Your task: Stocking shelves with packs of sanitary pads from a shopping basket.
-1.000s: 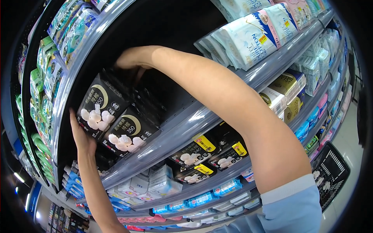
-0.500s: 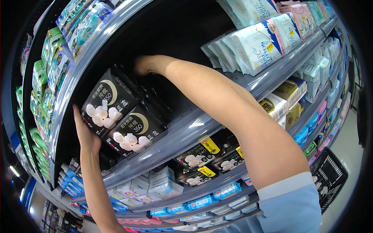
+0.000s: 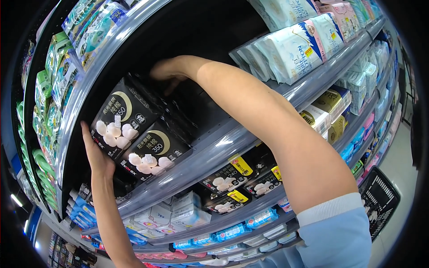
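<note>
Two rows of black sanitary pad packs with a yellow moon and white cotton bolls stand tilted on the shelf, an upper pack (image 3: 119, 117) and a lower pack (image 3: 154, 152). My left hand (image 3: 99, 154) grips the left side of the upper pack, its thumb along the edge and its other fingers hidden by the pack. Over the shelf edge reaches my right arm, and my right hand (image 3: 166, 71) is at the dark back end of the rows. Its thumb stands apart from the fingers, which are partly lost in shadow; I see nothing held in it.
A clear shelf lip (image 3: 223, 145) runs below the packs. Light blue pad packs (image 3: 292, 51) stand to the right on the same shelf. Lower shelves hold more black packs (image 3: 225, 176) and white packs (image 3: 190, 210). A black basket (image 3: 379, 203) is at the far right.
My right hand has shifted slightly left and its thumb now shows apart from the fingers. The upper pack and my left hand have moved slightly left.
</note>
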A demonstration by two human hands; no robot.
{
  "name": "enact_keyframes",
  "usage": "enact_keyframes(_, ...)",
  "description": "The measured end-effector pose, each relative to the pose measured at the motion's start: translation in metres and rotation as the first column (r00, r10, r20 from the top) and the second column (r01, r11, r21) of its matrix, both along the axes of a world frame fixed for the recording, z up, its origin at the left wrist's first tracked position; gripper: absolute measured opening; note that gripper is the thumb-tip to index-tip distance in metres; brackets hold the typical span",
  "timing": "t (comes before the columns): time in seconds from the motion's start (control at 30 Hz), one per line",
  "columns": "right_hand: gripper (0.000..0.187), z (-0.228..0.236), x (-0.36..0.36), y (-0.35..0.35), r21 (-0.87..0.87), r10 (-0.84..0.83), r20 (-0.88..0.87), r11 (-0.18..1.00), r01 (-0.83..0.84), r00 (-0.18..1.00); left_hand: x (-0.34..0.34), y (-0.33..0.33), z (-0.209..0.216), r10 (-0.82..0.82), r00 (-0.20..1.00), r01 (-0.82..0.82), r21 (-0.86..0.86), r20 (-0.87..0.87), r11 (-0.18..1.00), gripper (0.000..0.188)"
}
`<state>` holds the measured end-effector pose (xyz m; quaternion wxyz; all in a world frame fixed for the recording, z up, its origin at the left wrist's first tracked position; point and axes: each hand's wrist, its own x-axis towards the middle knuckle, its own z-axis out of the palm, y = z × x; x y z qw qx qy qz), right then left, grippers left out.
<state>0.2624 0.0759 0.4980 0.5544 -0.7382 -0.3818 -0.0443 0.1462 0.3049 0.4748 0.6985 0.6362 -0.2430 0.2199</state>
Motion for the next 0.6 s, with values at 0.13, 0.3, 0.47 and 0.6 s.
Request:
enact_keyframes(0.13, 0.035, -0.002, 0.011, -0.005, -0.057, 0.043, -0.111, 0.997, -0.050, 0.993, 0.007, -0.006, -0.003, -0.052, 0.999, 0.052, 0.004, -0.015, 0.999, 0.057)
enact_keyframes(0.3, 0.044, 0.008, 0.018, -0.007, -0.111, 0.056, -0.127, 0.991, -0.071, 0.990, 0.005, -0.006, -0.004, -0.022, 1.000, 0.022, 0.010, 0.015, 1.000, 0.053)
enact_keyframes(0.47, 0.048, 0.010, 0.017, -0.010, -0.009, -0.008, -0.111, 1.000, 0.007, 0.994, 0.003, -0.002, -0.007, -0.040, 0.999, 0.040, 0.007, -0.002, 0.999, 0.056)
enact_keyframes(0.6, 0.052, 0.008, 0.011, -0.014, 0.044, -0.028, -0.074, 0.999, 0.032, 0.997, 0.002, -0.005, -0.010, -0.072, 0.997, 0.072, 0.006, -0.018, 0.997, 0.059)
